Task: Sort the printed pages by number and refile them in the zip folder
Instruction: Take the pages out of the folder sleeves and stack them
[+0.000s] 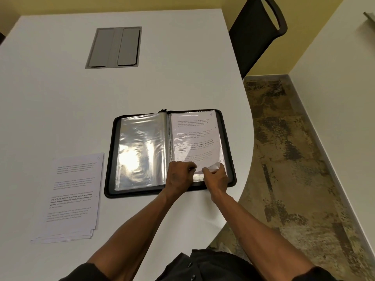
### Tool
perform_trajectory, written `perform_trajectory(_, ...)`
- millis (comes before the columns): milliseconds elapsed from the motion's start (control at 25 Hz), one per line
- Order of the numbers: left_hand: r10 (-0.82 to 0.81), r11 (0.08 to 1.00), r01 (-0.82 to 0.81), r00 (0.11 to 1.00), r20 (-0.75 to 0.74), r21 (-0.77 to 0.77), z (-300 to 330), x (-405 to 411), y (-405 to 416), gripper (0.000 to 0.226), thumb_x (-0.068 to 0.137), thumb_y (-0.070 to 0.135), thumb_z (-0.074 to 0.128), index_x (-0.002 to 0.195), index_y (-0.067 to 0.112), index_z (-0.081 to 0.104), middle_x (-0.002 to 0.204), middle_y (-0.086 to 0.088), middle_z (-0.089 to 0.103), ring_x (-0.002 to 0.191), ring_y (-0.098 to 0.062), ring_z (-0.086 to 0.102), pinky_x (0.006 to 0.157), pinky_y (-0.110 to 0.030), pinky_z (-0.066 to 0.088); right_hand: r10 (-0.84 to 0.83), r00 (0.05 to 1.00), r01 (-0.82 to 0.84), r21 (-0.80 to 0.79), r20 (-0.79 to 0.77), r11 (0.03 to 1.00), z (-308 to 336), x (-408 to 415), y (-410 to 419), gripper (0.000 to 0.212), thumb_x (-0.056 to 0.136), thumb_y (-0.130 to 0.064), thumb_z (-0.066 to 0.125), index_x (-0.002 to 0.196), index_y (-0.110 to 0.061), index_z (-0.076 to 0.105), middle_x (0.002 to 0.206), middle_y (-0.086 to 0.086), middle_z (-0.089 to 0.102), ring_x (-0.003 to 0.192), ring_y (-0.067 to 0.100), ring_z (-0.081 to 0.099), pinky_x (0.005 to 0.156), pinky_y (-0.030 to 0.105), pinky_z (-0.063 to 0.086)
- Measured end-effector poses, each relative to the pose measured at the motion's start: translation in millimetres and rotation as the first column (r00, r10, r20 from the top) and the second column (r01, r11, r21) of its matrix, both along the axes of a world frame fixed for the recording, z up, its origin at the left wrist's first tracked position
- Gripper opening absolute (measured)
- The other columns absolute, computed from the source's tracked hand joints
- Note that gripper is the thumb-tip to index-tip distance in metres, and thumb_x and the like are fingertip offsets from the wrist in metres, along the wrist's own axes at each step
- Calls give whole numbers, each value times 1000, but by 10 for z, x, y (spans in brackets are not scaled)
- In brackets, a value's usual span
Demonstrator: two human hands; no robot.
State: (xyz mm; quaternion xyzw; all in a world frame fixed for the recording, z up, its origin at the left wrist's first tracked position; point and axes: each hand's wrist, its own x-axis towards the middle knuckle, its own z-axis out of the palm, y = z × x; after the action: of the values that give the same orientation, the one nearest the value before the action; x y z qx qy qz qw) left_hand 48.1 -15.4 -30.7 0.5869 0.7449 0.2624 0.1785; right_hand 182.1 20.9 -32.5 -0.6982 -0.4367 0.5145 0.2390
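Observation:
A black zip folder (110, 157) lies open on the white table, its clear sleeves spread to both sides. The left sleeves (142, 151) look empty and glare with light. In the right sleeve lies a printed page (194, 134) marked 6 at its top corner. My left hand (180, 175) pinches the near edge of that sleeve. My right hand (216, 175) grips the near end of the page and sleeve, which curls up a little there. To the left of the folder lies a stack of printed pages (73, 195), with a 5 on the top sheet.
A grey cable hatch (114, 47) is set into the table (60, 98) at the back. A black chair (257, 31) stands past the far right corner. The table's curved edge runs just right of the folder, with mottled floor (294, 159) beyond it.

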Motion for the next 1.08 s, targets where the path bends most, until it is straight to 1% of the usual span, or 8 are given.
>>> perform_trajectory(80,-10,1000,10,1000,7,17,17,21,-24,16,85,23,66,92,19,80,87,5,77,77,-12,71,76,-28,55,-62,998,61,21,25,998,-39,-54,35,47,89,-32,71,130,-14,55,119,2,67,106,23,64,93,42,57)
perform_trajectory(280,-3,999,2,999,35,39,-9,12,-75,16,84,25,68,94,20,80,89,6,77,78,-10,71,76,-30,56,-248,965,253,-58,83,966,-111,-88,206,21,91,-32,72,87,-12,68,96,9,75,84,25,70,80,39,60)
perform_trajectory(360,9,999,-11,999,50,32,-16,4,-89,18,85,25,70,99,19,79,93,6,78,81,-10,71,81,-31,56,-241,968,246,-65,74,967,-142,-54,185,12,91,-24,72,94,-12,70,102,11,74,86,26,70,81,41,61)
perform_trajectory(440,17,1000,-18,998,57,21,-38,-12,-115,20,85,25,72,104,18,77,96,5,77,86,-12,71,85,-35,55,-217,975,220,-65,43,973,-158,-23,114,18,92,-15,69,109,-8,71,108,11,73,91,27,70,82,42,62)
perform_trajectory(640,86,995,-77,985,150,-64,-122,-86,-303,36,83,41,74,111,19,72,108,2,73,101,-17,65,92,-34,50,-142,990,143,-58,21,988,-186,167,-124,27,89,-3,65,113,-15,67,101,3,67,76,14,68,69,32,63)
perform_trajectory(760,165,983,-148,972,170,-107,-163,-162,-484,44,84,48,67,113,16,71,114,-1,69,107,-20,60,90,-28,44,-147,989,144,-93,-19,985,-275,307,-332,38,87,-6,69,123,-16,65,113,6,69,92,21,69,79,40,63)
perform_trajectory(920,337,910,-257,916,217,-326,-194,-294,-688,53,87,38,72,132,12,59,128,-10,58,119,-26,55,97,-31,45,-190,964,152,-203,-184,967,-184,502,-728,26,91,0,67,114,-13,67,109,7,70,92,22,70,76,32,62)
perform_trajectory(1080,450,840,-283,840,303,-463,-139,-376,-803,63,87,39,72,140,12,51,126,-10,62,112,-23,61,96,-35,49,-236,924,141,-308,-300,941,3,606,-1085,28,90,6,65,116,-4,63,113,15,69,97,30,70,69,31,62)
